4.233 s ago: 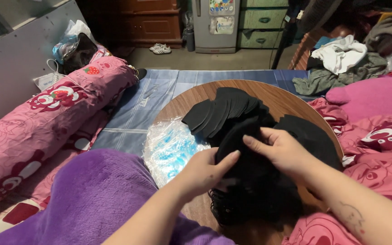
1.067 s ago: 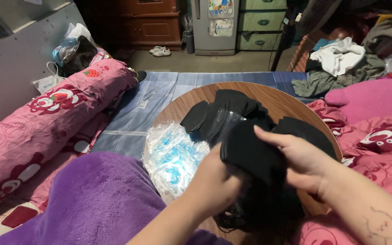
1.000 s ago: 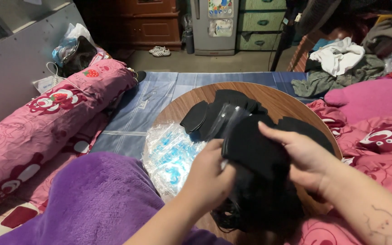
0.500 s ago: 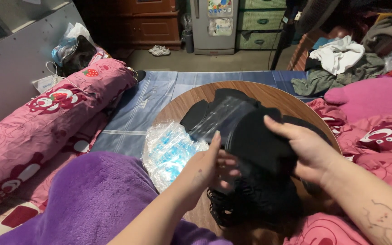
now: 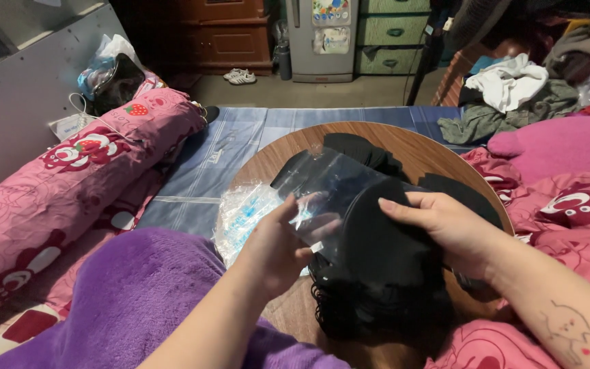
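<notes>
My left hand point(image 5: 278, 244) pinches the edge of a clear plastic bag point(image 5: 336, 184) held up over a round wooden table point(image 5: 414, 147). My right hand point(image 5: 445, 225) grips a stack of flat black pieces point(image 5: 380, 239) whose end sits at the bag's mouth. More black pieces point(image 5: 356, 147) lie spread on the table behind. A dark curly heap point(image 5: 370, 311) rests at the table's near edge under my hands. A pile of clear bags with blue print point(image 5: 244, 219) lies on the table's left side.
A purple blanket point(image 5: 117, 301) covers my lap. A pink patterned bolster point(image 5: 83, 164) lies to the left, and pink bedding point(image 5: 568, 205) to the right. A blue mat point(image 5: 220, 157) covers the floor ahead. Clothes point(image 5: 513, 96) are heaped at back right; cabinets point(image 5: 322, 34) stand behind.
My right hand lifted the black stack off the table. My left hand then raised a clear bag in front of it, and the stack's end now meets the bag.
</notes>
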